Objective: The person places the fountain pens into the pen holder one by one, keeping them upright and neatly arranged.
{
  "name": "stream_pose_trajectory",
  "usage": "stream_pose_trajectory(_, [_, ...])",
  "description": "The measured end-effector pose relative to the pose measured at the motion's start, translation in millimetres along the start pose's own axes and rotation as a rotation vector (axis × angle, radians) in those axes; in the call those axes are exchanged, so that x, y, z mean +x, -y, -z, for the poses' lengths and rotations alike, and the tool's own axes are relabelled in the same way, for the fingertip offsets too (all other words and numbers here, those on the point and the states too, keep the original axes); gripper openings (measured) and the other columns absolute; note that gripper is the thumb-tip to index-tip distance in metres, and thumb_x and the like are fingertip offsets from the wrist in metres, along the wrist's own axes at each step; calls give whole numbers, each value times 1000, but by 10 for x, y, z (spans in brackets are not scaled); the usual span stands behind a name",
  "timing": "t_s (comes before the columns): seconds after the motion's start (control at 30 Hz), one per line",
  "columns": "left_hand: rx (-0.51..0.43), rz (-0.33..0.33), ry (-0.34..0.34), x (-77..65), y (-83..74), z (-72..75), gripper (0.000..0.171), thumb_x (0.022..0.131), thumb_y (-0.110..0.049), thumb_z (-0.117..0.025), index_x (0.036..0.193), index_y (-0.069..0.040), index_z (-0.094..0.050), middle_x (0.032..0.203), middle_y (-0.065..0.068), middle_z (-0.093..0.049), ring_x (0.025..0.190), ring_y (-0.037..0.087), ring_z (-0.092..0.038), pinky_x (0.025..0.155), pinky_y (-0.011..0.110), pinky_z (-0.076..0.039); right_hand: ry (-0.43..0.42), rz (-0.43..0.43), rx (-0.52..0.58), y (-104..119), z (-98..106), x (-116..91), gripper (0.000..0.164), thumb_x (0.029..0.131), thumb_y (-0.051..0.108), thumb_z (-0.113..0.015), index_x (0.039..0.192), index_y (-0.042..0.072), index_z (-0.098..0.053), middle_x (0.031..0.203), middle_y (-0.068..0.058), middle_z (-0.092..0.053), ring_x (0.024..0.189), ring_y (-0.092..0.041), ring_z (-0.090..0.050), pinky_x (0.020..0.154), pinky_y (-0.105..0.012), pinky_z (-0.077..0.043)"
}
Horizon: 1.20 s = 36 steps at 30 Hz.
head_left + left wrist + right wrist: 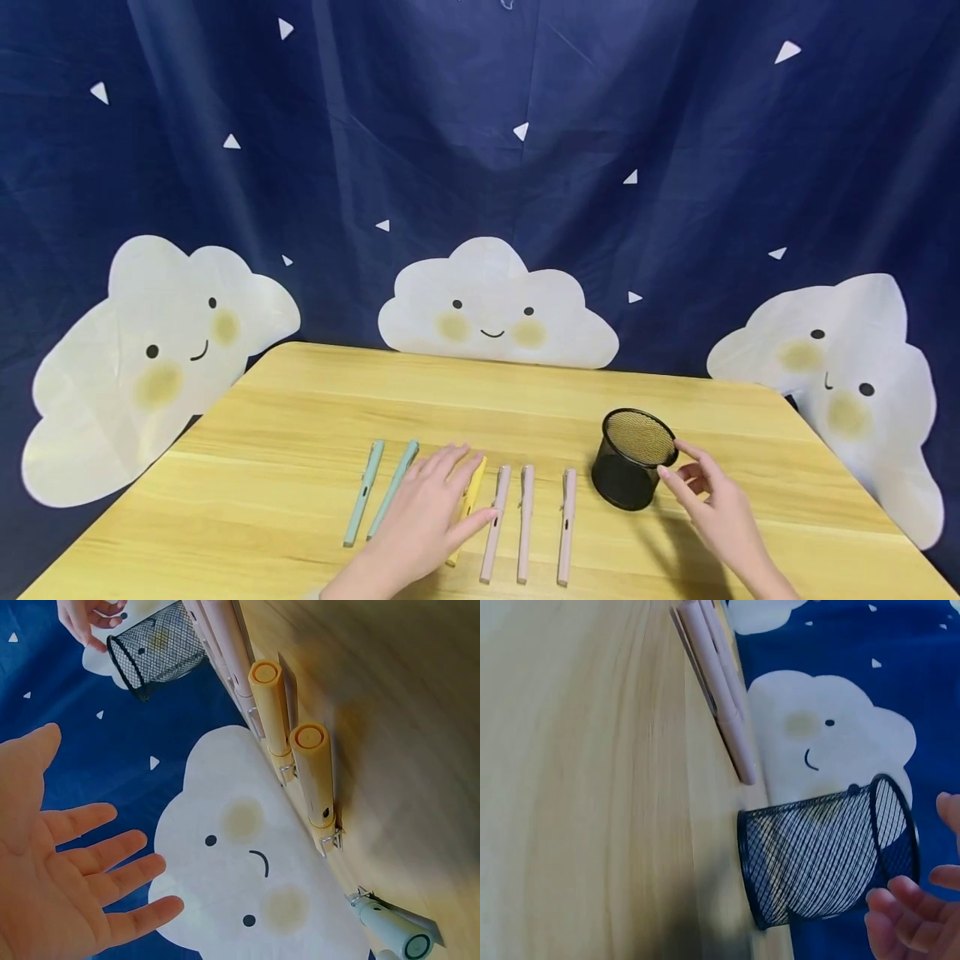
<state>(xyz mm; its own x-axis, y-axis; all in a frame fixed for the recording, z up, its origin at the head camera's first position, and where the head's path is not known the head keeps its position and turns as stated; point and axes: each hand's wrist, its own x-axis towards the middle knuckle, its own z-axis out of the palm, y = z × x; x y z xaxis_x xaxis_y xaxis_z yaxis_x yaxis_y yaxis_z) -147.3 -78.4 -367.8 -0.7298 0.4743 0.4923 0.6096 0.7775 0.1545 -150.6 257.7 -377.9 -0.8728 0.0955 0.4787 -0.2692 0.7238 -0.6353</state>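
Note:
My left hand [423, 525] hovers palm down over a row of pens, fingers extended, holding nothing. Two yellow pens [312, 776] lie beneath it in the left wrist view; the hand partly hides them in the head view. To its left are two green pens [363, 496], and on its right three pale pink pens [566, 533]. A black mesh pen holder [628, 483] stands upright, right of the pens. Beside its rim is my right hand [716, 508], thumb and fingers loosely bent and apart; whether the fingertips touch the rim I cannot tell.
Everything stands on a light wooden table [300, 400]. Behind it hangs a dark blue curtain [450, 167] with white clouds and small triangles. The pens lie side by side, pointing away from me.

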Motion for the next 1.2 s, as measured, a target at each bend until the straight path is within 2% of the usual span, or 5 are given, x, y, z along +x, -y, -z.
stream_pose_trajectory(0.3, [-7, 6, 17, -25, 16, 9, 55, 86, -50, -49, 119, -5, -55, 116, 10, -53, 108, 27, -48, 88, 47, -41, 80, -97, 152, -175, -24, 75, 45, 88, 24, -57, 125, 2, -43, 77, -13, -58, 50, -18, -55, 36, -35, -45])
stream_pose_trajectory(0.63, [-7, 17, -4, -60, 79, -3, 47, 86, -44, -53, 112, -5, -60, 110, 9, -58, 105, 29, -52, 85, 47, -44, 123, -157, 214, -132, 3, 186, 44, 91, 19, -54, 128, 2, -40, 63, -7, -54, 43, -17, -48, 36, -30, -44])
stream_pose_trajectory(0.9, [-6, 29, -38, -64, 133, 34, 41, 86, -41, -56, 106, -5, -62, 101, 7, -63, 97, 26, -57, 80, 43, -48, 211, -94, 403, -584, -107, 298, 58, 87, 45, -52, 130, 8, -40, 59, -13, -52, 40, -12, -47, 30, -42, -37])
stream_pose_trajectory(1.1, [-12, 48, -52, -82, 183, 69, 38, 84, -38, -59, 103, -6, -64, 98, 9, -63, 94, 25, -59, 77, 41, -50, 240, -113, 449, -349, -61, 283, 41, 90, 16, -54, 126, 2, -39, 55, -8, -49, 40, -9, -43, 31, -31, -37])
stream_pose_trajectory(1.2, [-8, 54, -66, -92, 209, 82, 38, 83, -38, -60, 103, -6, -64, 98, 8, -64, 93, 25, -59, 76, 39, -50, 242, -147, 456, -252, -35, 278, 35, 90, 11, -54, 123, 13, -45, 54, -4, -48, 40, -10, -42, 35, -25, -39])
